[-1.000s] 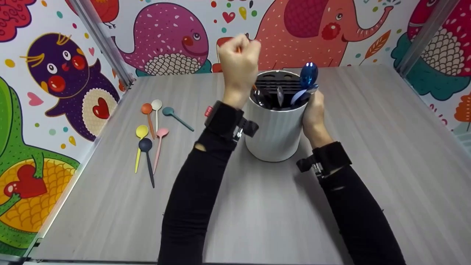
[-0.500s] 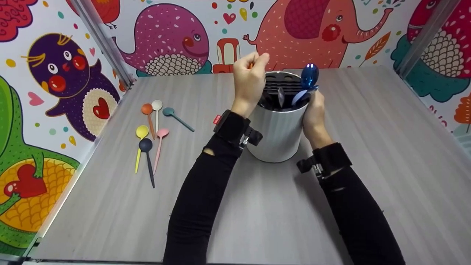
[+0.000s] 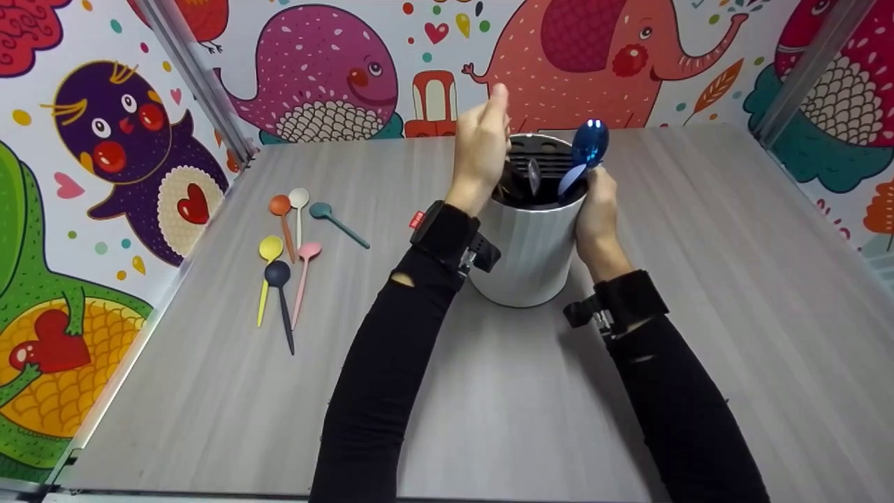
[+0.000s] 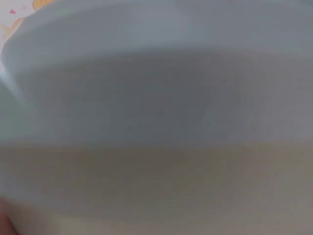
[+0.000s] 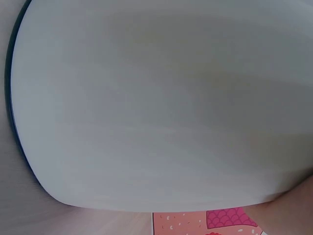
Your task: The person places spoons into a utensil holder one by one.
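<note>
A white ribbed utensil holder (image 3: 527,258) with a black slotted insert (image 3: 545,157) stands upright on the table. From it rise a shiny blue spoon (image 3: 590,143), a pale lilac utensil (image 3: 571,179) and a shiny metal one (image 3: 534,176). My right hand (image 3: 598,216) grips the holder's right side, its fingers mostly hidden behind it. At the left rim is my left hand (image 3: 482,150), thumb pointing up; its other fingers are largely hidden, and I cannot tell whether they hold anything. The holder's white wall fills both wrist views, with part of my right hand at that view's lower right.
Several small spoons lie at the left: orange (image 3: 280,205), white (image 3: 299,199), teal (image 3: 321,211), yellow (image 3: 270,248), pink (image 3: 309,250) and dark blue (image 3: 277,274). The yellow and dark blue ones overlap. Printed wall panels (image 3: 328,70) enclose the grey table (image 3: 517,391) behind and at the sides.
My left hand has come down and right from above the holder to its left rim. Its thumb has lifted, and the orange piece seen in the fist is out of sight. My right hand stays put.
</note>
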The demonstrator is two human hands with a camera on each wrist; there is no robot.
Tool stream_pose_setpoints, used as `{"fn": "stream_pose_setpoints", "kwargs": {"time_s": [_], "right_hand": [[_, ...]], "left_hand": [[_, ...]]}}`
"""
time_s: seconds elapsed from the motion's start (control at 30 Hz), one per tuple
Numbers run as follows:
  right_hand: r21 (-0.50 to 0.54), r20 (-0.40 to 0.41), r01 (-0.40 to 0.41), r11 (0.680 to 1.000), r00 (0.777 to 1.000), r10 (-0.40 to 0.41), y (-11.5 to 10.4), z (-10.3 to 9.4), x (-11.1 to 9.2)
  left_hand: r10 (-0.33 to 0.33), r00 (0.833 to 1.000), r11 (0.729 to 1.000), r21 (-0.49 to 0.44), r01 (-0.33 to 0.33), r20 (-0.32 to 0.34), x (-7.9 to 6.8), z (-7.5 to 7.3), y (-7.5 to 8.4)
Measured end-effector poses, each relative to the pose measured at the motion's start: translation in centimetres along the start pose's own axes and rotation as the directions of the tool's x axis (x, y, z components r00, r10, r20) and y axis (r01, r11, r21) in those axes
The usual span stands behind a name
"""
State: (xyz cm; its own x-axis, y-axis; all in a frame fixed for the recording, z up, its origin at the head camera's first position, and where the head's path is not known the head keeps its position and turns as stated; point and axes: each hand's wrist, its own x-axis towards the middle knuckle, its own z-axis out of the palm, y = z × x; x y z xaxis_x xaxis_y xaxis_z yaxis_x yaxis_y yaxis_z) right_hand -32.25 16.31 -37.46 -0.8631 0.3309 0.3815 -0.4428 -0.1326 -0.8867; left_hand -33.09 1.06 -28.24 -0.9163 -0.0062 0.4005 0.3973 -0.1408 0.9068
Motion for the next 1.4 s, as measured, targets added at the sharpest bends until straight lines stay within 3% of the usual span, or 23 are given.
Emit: {"fn": "stream_pose_setpoints", "kwargs": {"time_s": [0.1, 0.2, 0.37, 0.5, 0.83, 1.17, 1.3, 1.4], "right_hand": [[-0.018, 0.000, 0.005, 1.000, 1.000, -0.005, -0.1, 0.1, 0.0], [-0.005, -0.002, 0.001, 1.000, 1.000, -0.001, -0.1, 0.1, 0.0], [0.013, -0.006, 0.011, 1.000, 1.000, -0.011, 0.0, 0.1, 0.0], [-0.012, 0.004, 0.016, 1.000, 1.000, -0.016, 0.0, 0.0, -0.1], [-0.006, -0.010, 0.024, 1.000, 1.000, -0.024, -0.1, -0.1, -0.2], [0.000, 0.000, 0.021, 1.000, 1.000, -0.021, -0.2, 0.0, -0.1], [0.006, 0.001, 0.030, 1.000, 1.000, -0.030, -0.2, 0.0, -0.2], [0.004, 0.013, 0.026, 1.000, 1.000, -0.026, -0.2, 0.1, -0.3]], "left_hand": [[-0.060, 0.996, 0.998, 0.012, 0.060, 0.066, 0.2, -0.3, 0.1], [-0.080, 0.985, 0.996, 0.060, 0.072, 0.150, 0.3, -0.7, 0.1], [-0.087, 0.959, 0.993, 0.106, 0.060, 0.271, 0.3, -1.3, 0.1], [-0.074, 0.949, 0.994, 0.105, 0.044, 0.306, 0.2, -1.4, -0.1], [-0.046, 0.978, 0.997, 0.064, 0.034, 0.206, 0.1, -1.3, -0.2], [0.053, 0.992, 0.998, 0.032, -0.057, 0.115, 0.2, -1.8, -0.8], [0.098, 0.993, 0.989, 0.104, -0.104, 0.061, 0.2, -2.5, -1.5], [0.139, 0.989, 0.963, 0.229, -0.145, 0.043, 0.2, -3.7, -2.2]]}}
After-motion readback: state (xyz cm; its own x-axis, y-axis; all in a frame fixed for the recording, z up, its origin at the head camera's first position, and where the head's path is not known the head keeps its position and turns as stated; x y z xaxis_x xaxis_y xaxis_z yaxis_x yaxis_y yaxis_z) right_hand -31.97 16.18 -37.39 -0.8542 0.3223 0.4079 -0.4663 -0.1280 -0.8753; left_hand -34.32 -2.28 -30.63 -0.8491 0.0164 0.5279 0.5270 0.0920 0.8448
